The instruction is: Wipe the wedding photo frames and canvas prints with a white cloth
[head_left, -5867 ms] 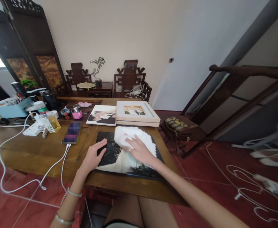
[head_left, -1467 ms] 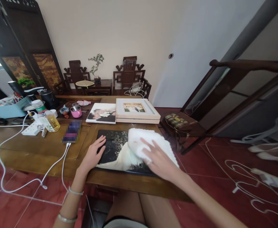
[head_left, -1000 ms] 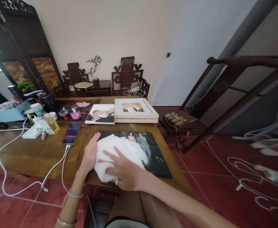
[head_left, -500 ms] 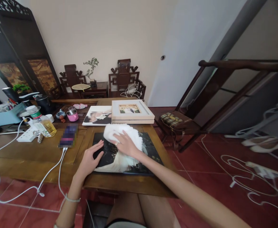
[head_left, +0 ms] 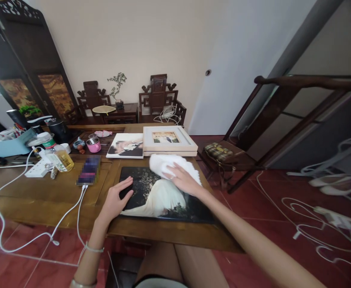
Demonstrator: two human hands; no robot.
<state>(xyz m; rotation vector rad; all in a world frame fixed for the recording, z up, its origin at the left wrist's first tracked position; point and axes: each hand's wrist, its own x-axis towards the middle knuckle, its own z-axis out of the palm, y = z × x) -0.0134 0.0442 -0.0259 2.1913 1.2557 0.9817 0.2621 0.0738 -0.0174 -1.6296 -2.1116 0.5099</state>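
A dark photo panel (head_left: 139, 192) with a pale, gown-like shape printed on it lies flat near the table's front edge. My left hand (head_left: 117, 199) rests on the panel's left edge, thumb and fingers apart, holding nothing. Towards the panel's far right, my right hand (head_left: 183, 180) presses a fluffy white cloth (head_left: 160, 163) onto it. The fingers lie over the cloth, and the forearm covers the panel's right side. Just behind the cloth are stacked pale picture frames (head_left: 190, 146), beside a white-edged photo print (head_left: 126, 146).
Left on the wooden table (head_left: 58, 200) are a phone (head_left: 88, 170) with white cables, a power strip (head_left: 37, 169), an oil-coloured bottle (head_left: 63, 160), a pink cup (head_left: 93, 145) and a blue organiser box (head_left: 10, 142). A wooden chair (head_left: 244, 156) holding a plaid bag (head_left: 217, 152) stands at right.
My right hand and the white cloth have slid right across the panel, uncovering more of the pale printed shape. My left hand stays at the left edge. The view has shifted slightly.
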